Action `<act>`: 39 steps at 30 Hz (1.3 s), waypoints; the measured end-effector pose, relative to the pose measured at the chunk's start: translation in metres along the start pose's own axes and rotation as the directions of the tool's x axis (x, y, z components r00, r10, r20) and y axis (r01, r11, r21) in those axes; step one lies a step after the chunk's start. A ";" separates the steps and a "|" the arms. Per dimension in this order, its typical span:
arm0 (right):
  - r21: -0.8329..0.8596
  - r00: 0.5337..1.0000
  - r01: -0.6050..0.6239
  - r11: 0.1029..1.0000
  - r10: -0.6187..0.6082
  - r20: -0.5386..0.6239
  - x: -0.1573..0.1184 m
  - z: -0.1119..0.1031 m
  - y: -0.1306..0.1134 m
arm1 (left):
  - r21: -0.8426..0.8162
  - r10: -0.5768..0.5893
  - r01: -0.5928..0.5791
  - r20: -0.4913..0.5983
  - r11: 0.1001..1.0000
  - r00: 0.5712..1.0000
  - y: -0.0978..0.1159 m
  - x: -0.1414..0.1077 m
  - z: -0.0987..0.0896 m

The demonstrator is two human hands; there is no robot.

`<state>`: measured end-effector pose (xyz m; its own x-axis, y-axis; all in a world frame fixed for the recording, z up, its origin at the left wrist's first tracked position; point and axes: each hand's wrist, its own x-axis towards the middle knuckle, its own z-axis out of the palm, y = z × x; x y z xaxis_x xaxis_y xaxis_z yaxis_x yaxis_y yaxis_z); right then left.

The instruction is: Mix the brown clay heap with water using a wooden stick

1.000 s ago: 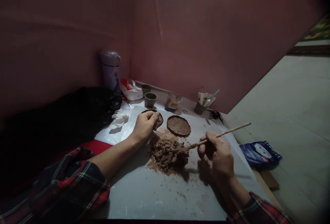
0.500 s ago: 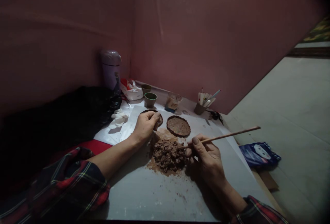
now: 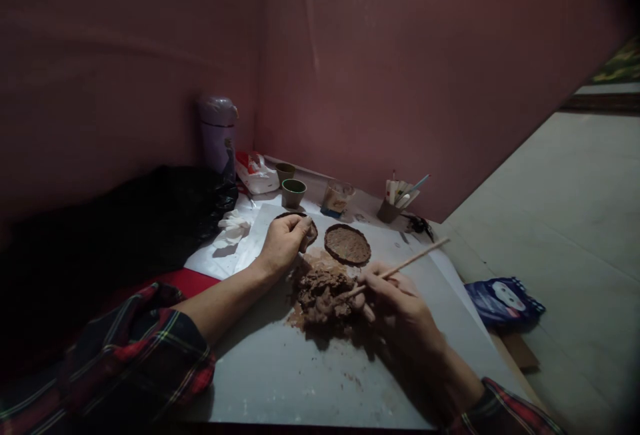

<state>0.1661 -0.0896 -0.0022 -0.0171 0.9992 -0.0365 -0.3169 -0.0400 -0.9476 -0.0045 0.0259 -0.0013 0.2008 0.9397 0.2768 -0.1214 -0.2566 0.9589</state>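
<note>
A lumpy mound of wet brown clay [image 3: 325, 295] lies on a white board [image 3: 280, 381]. My right hand [image 3: 400, 308] is closed round a thin wooden stick [image 3: 417, 259], whose lower end is pushed into the mound's right side. Beyond the mound, my left hand [image 3: 285, 241] is closed at the near edge of a brown clay disc [image 3: 311, 233] with a dark rim, and covers much of it. A second round clay disc [image 3: 347, 245], with a raised dark rim, lies to the right of that hand.
At the back stand a grey cup [image 3: 293, 193], a stained glass [image 3: 337, 199] and a cup of pens [image 3: 389, 210]. White gloves [image 3: 232, 228] lie at left near a black plastic bag [image 3: 125, 235]. A purple bottle [image 3: 219, 135] stands behind; a blue pouch [image 3: 505, 296] is at right.
The stick's upper end has swung left, and its lower end has moved left into the clay. The mound's near side is pressed smoother. My left hand stays in place.
</note>
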 end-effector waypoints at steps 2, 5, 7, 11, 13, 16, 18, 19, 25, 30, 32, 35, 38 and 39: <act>-0.022 0.997 -0.073 0.997 0.073 -0.013 0.003 -0.005 -0.002 | 0.007 0.006 -0.006 0.002 1.000 1.000 -0.001 0.000 0.000; -0.013 0.991 -0.115 0.993 0.114 -0.065 0.007 -0.013 -0.004 | 0.010 0.001 -0.001 0.000 1.000 1.000 -0.001 -0.001 0.000; -0.008 0.986 -0.158 0.987 0.157 -0.061 0.010 -0.018 -0.005 | 0.008 -0.007 0.007 0.001 1.000 1.000 -0.001 -0.001 -0.001; -0.019 0.979 -0.190 0.982 0.189 -0.071 0.013 -0.026 -0.007 | -0.004 -0.016 0.016 0.001 1.000 1.000 0.000 -0.001 0.000; -0.024 0.980 -0.175 0.984 0.172 -0.096 0.013 -0.026 -0.007 | -0.008 -0.019 0.019 0.000 1.000 1.000 0.001 -0.001 0.000; -0.011 0.985 -0.130 0.991 0.128 -0.115 0.011 -0.024 -0.007 | -0.004 -0.020 0.020 -0.006 1.000 1.000 0.001 -0.001 0.000; -0.002 0.991 -0.077 0.997 0.077 -0.109 0.009 -0.022 -0.008 | 0.000 -0.016 0.016 -0.007 1.000 1.000 0.000 -0.001 -0.001; -0.006 0.993 -0.049 0.999 0.048 -0.110 0.007 -0.020 -0.009 | 0.001 -0.014 0.014 -0.007 1.000 1.000 -0.001 -0.001 -0.001; -0.057 0.992 0.028 0.998 -0.035 -0.123 0.001 -0.013 -0.012 | 0.002 -0.022 0.022 -0.010 1.000 1.000 0.001 -0.002 0.000; -0.066 0.988 0.056 0.996 -0.065 -0.139 0.001 -0.011 -0.010 | -0.009 -0.013 0.013 -0.003 1.000 1.000 0.002 -0.002 0.000; -0.047 0.989 0.058 0.997 -0.064 -0.137 0.001 -0.011 -0.008 | -0.011 -0.015 0.015 -0.002 1.000 1.000 0.002 -0.002 0.000; -0.021 0.991 0.057 0.998 -0.059 -0.121 0.000 -0.011 -0.006 | -0.016 -0.025 0.025 -0.001 1.000 1.000 0.003 -0.002 0.001; -0.009 0.992 0.055 0.998 -0.055 -0.113 0.001 -0.009 -0.005 | -0.009 -0.030 0.030 0.001 1.000 1.000 0.004 -0.002 0.001; -0.006 0.992 0.052 0.999 -0.052 -0.118 0.002 -0.009 -0.005 | -0.006 -0.030 0.030 0.002 1.000 1.000 0.004 -0.002 0.000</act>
<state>0.1760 -0.0869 -0.0006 0.1118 0.9934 -0.0244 -0.3117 0.0118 -0.9501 -0.0050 0.0227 0.0022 0.2062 0.9465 0.2483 -0.1214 -0.2271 0.9663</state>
